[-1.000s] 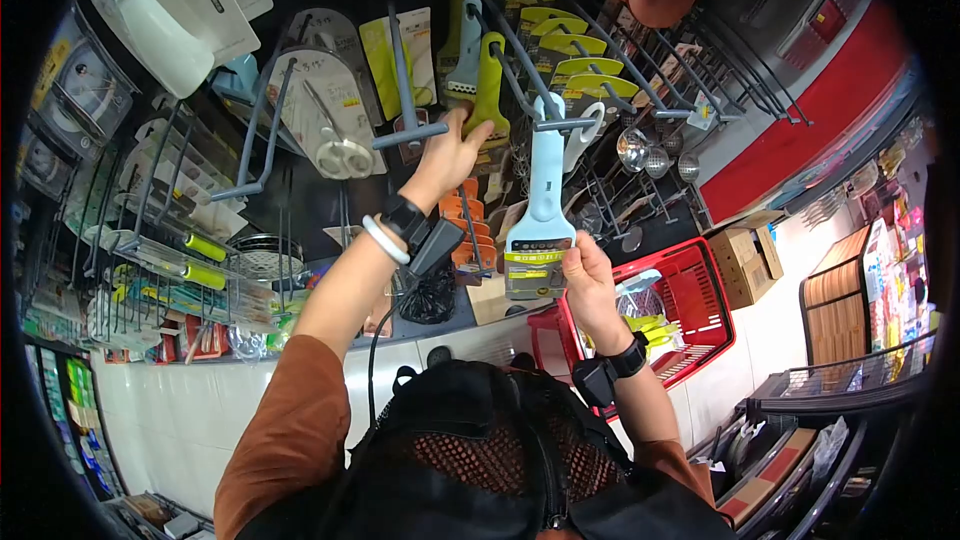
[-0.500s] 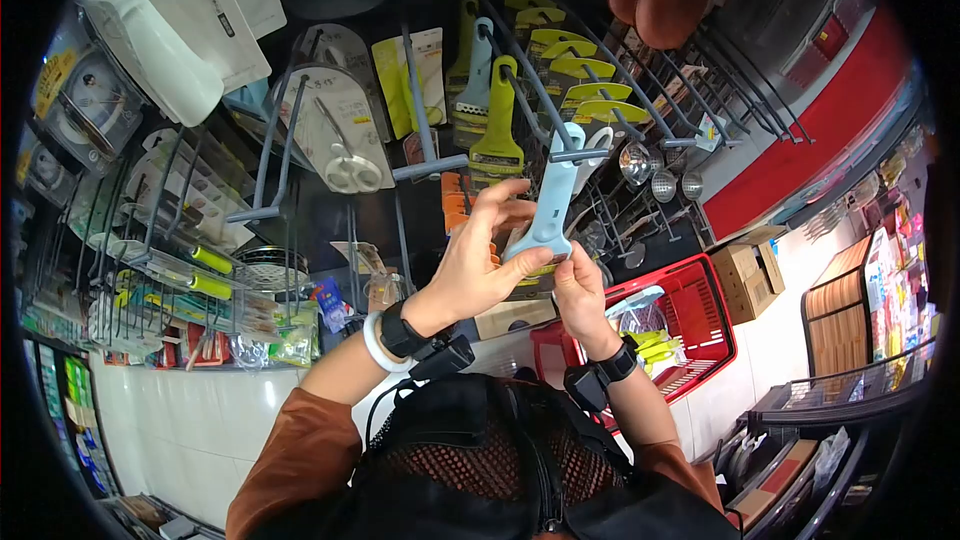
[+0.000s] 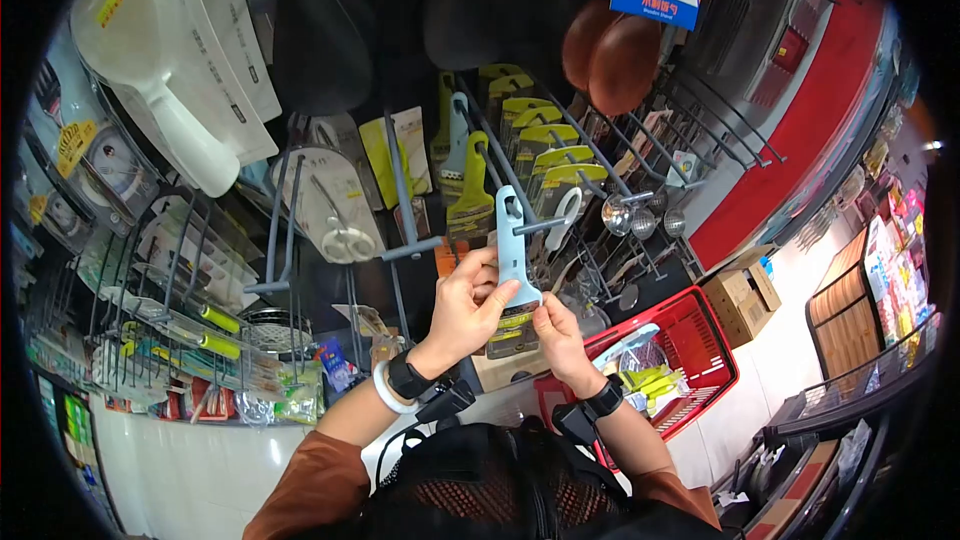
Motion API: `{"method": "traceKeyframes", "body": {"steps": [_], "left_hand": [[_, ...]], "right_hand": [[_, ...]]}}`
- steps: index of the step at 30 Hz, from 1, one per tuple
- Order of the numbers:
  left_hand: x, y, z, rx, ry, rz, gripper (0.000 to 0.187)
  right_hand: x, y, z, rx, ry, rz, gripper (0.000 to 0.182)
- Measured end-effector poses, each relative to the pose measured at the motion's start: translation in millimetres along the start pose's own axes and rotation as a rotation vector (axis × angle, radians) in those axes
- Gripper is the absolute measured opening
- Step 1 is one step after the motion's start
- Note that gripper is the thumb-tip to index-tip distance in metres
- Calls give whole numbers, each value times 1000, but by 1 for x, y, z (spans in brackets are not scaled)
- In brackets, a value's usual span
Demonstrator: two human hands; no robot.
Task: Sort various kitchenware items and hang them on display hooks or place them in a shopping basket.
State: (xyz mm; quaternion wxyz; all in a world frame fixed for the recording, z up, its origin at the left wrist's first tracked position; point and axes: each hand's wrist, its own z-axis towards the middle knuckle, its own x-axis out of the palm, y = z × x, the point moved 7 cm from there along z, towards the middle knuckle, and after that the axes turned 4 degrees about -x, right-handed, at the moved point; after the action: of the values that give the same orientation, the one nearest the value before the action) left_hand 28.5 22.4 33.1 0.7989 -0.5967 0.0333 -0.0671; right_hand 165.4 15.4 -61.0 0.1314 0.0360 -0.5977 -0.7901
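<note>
A light blue peeler-like tool [image 3: 512,250] is upright in front of the display, the end of a metal hook passing through the hole in its handle. My left hand [image 3: 465,310] grips its lower left side, thumb across the front. On the lower right edge, my right hand [image 3: 563,338] pinches it between thumb and fingers. A dark card with a yellow-green strip [image 3: 513,333] shows below the tool, between my hands. Just behind hangs a green tool [image 3: 470,202], with another light blue one [image 3: 456,140] farther back.
A red shopping basket [image 3: 715,340] with green and blue items stands at the lower right, beside a cardboard box [image 3: 742,302]. Metal hooks stick out on both sides. Brown wooden spoons [image 3: 625,65] and a white rice paddle [image 3: 185,130] hang above.
The view has tilted up, showing more of the upper display. Both hands and the blue tool sit lower and farther left in view; the tool's handle now stands more upright. Both hands still hold it.
</note>
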Motion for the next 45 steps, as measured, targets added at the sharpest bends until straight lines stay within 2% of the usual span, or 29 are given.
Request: {"method": "traceKeyframes", "body": {"steps": [1,3,4,6,7,8,9,10,11,12,15,16,19,21,22,24,26,28,33,35,38,40,42,44,45], "left_hand": [[-2,4,5,0,-16,-11,33],[-9,11,15,17,-37,45,29],[-11,15,21,20,-36,48,29],[-16,18,33,45,-81,124,27],[-19,17,38,16,-99,147,20],[-24,29,45,-9,-108,172,23],[-26,27,52,28,-105,185,21],[-26,26,59,66,-96,196,18],[-29,24,65,63,-126,320,17],[-32,21,70,61,-149,445,16],[-36,20,82,148,-208,524,17],[-39,25,88,209,-228,492,17],[-47,34,106,207,-248,536,16],[-47,31,112,114,-249,560,18],[-46,32,112,111,-243,564,18],[-46,30,109,169,-236,384,19],[-43,27,101,110,-230,457,18],[-41,29,95,93,-215,362,18],[-37,30,86,30,-205,427,18],[-35,25,84,99,-203,361,19],[-46,41,88,107,-213,422,19],[-47,42,88,125,-143,377,19],[-62,61,93,88,-110,343,27],[-54,47,82,156,-92,319,36],[-60,48,75,163,-156,351,39]], "right_hand": [[3,5,2,-8,2,0,24],[-1,33,-1,-183,-187,-347,29],[-3,36,-1,-141,-132,-288,38],[2,87,-6,-271,-46,-518,40],[8,113,-9,-311,35,-481,43],[11,135,-16,-352,78,-359,44],[18,163,-23,-381,155,-199,47],[23,190,-35,-449,239,-187,48],[31,220,-46,-531,269,16,47],[38,234,-53,-514,246,18,47],[60,280,-79,-677,138,58,27],[64,290,-86,-733,106,65,25],[64,302,-95,-884,71,98,29],[65,299,-93,-879,145,148,25],[66,299,-92,-878,178,168,23],[64,296,-91,-872,226,200,19],[61,295,-91,-866,271,229,17],[59,294,-91,-857,303,251,15],[51,294,-91,-833,376,303,19],[45,294,-91,-813,400,316,22],[28,288,-88,-753,379,315,26],[-12,264,-77,-521,63,379,21],[-66,229,-78,-291,-279,431,30],[-134,187,-69,-306,-353,18,23],[-173,145,-73,-113,-449,-55,21]]}}
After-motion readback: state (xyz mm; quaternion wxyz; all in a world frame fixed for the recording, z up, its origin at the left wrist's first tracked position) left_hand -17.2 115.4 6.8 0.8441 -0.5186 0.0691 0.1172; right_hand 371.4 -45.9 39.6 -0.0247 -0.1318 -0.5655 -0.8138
